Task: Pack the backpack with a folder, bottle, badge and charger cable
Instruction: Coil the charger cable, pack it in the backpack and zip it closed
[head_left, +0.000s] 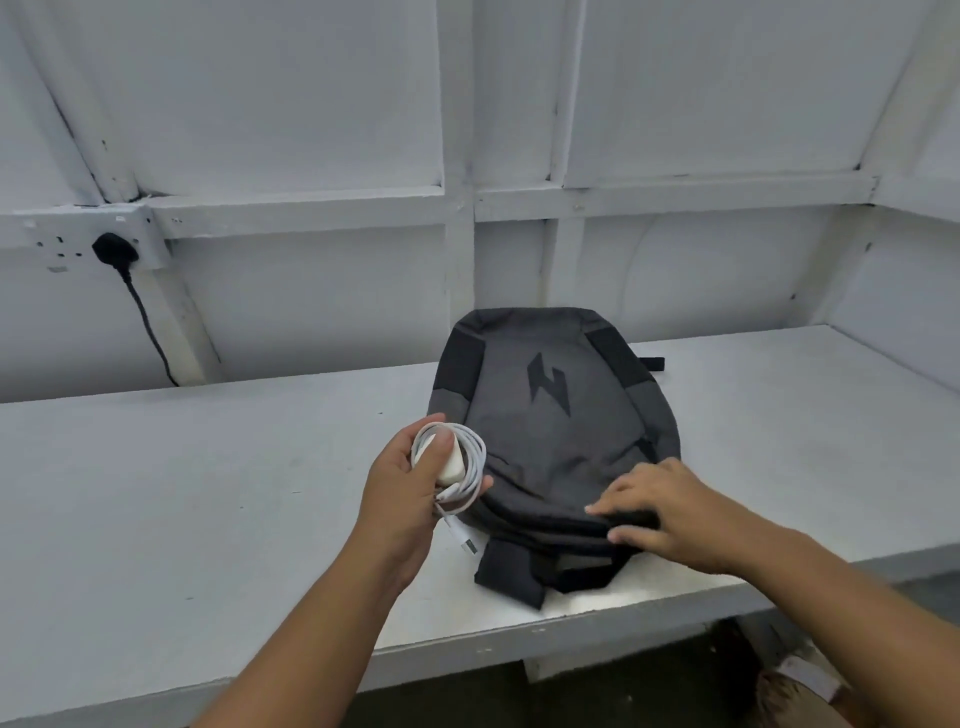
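White-painted bench (208, 467) carries the backpack (550, 415), lying flat and looking closed. The left hand (400, 483) grips the coiled charger cable (457, 457) just beside it. The right hand (670, 514) rests on the near edge, fingers spread; whether it pinches anything I cannot tell. Folder, bottle and badge are out of sight, perhaps packed already; the cable is not yet in.

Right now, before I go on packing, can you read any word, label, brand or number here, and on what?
No readable text anywhere.
Backpack: only a black zigzag emblem, no letters.
Charger in the left hand: plain white, no print visible.
Wall socket: faint marks, too small to read.
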